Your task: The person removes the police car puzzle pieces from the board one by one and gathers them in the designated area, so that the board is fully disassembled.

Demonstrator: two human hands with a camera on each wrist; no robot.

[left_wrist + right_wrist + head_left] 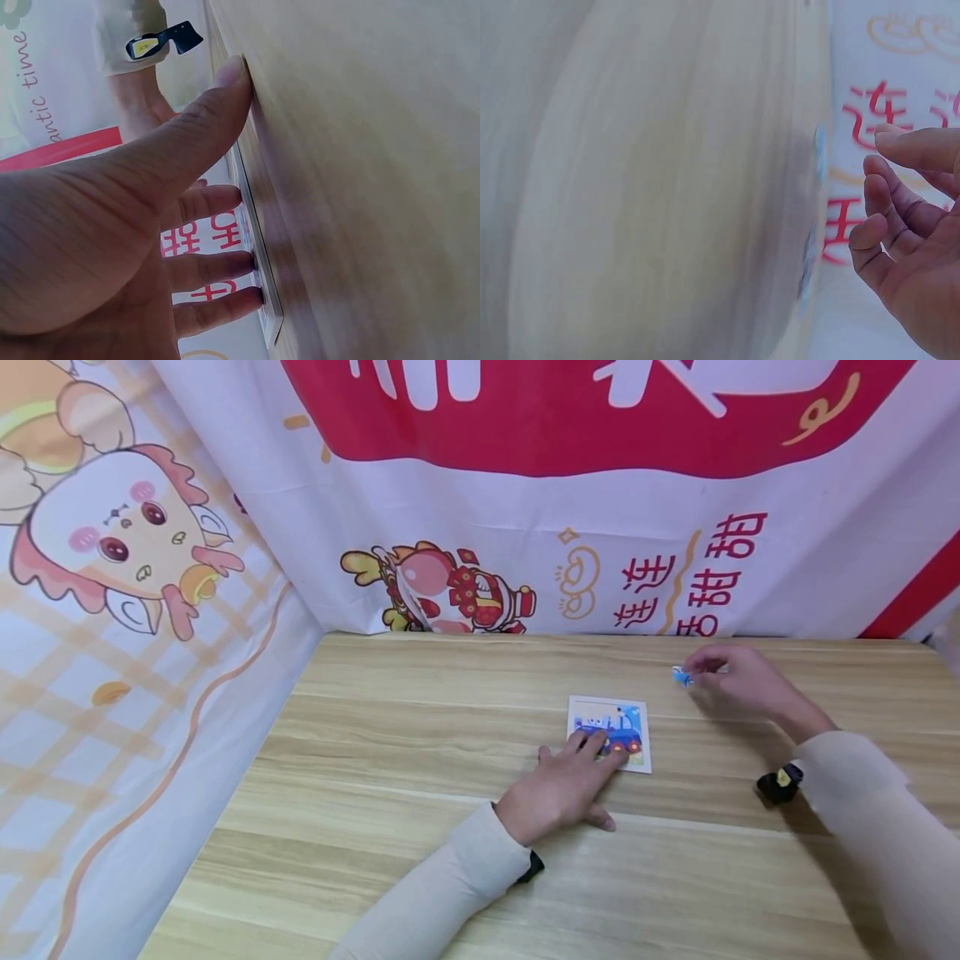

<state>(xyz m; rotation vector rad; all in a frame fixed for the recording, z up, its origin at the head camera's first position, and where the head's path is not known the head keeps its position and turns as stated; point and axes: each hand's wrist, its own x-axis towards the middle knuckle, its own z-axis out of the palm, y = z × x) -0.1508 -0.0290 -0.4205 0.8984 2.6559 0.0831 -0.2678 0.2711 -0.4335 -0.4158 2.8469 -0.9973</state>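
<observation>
- Left hand (557, 789): nearest, fingers extended and spread, tips resting on picture board, gripping nothing; plain pale sleeve behind it
- Picture board (628, 727): under left fingertips, left of and nearer than right hand; flat, thin, near square, no clear long axis; white border, printed blue vehicle
- Right hand (738, 677): farther out, fingers loosely bent above table (390, 760), nothing seen between them
- Loose piece (681, 676): just left of right fingertips, so right hand is nearer; small, flat, blue and white, partly hidden, long axis can't tell
- Table: pale, streaky wood grain beneath both hands
- Cloth (450, 497): beyond both hands, creased, white with red print
</observation>
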